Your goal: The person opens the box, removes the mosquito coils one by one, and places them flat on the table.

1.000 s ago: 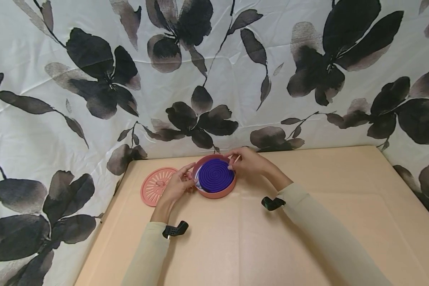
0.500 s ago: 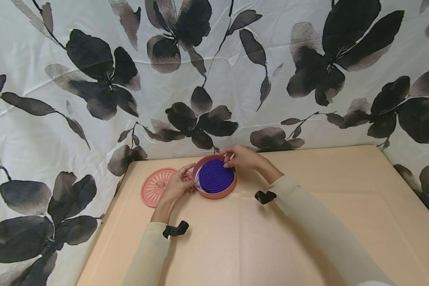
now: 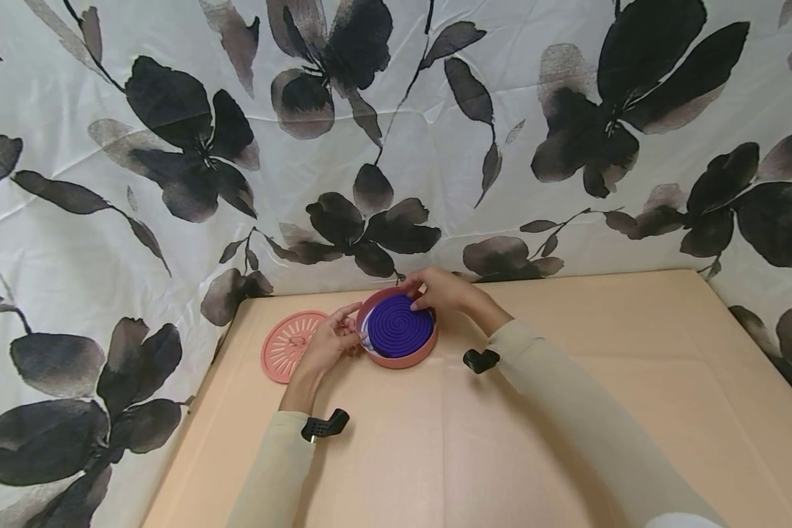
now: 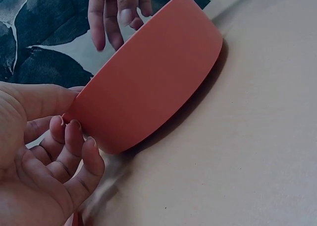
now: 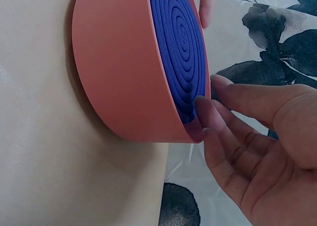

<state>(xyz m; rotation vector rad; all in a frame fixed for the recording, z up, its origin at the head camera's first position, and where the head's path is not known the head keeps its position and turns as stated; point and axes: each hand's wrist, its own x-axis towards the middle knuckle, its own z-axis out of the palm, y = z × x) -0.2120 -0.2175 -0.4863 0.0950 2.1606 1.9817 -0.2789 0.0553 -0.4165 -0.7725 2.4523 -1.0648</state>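
Note:
A round terracotta-pink container (image 3: 402, 362) stands near the far edge of the table. Inside it lies a blue-purple mosquito coil (image 3: 399, 327), with a pale patch showing at its left side. My left hand (image 3: 328, 343) pinches the container's left wall; in the left wrist view its thumb is over the rim and its other fingers are curled against the outside. My right hand (image 3: 444, 290) is bent over the upper right rim, its fingertips at the coil's edge. In the right wrist view, one fingertip touches the coil (image 5: 181, 42) just inside the rim, with the thumb close above.
A round pink slotted lid (image 3: 290, 345) lies flat left of the container, partly behind the left hand. The light wooden-toned table (image 3: 501, 455) meets a white cloth (image 3: 396, 110) with dark flowers at its far edge. Black wrist cameras (image 3: 325, 424) are on both sleeves.
My right hand has shifted left along the coil's edge, from the right side toward the upper rim. The left hand still holds the container in the same place.

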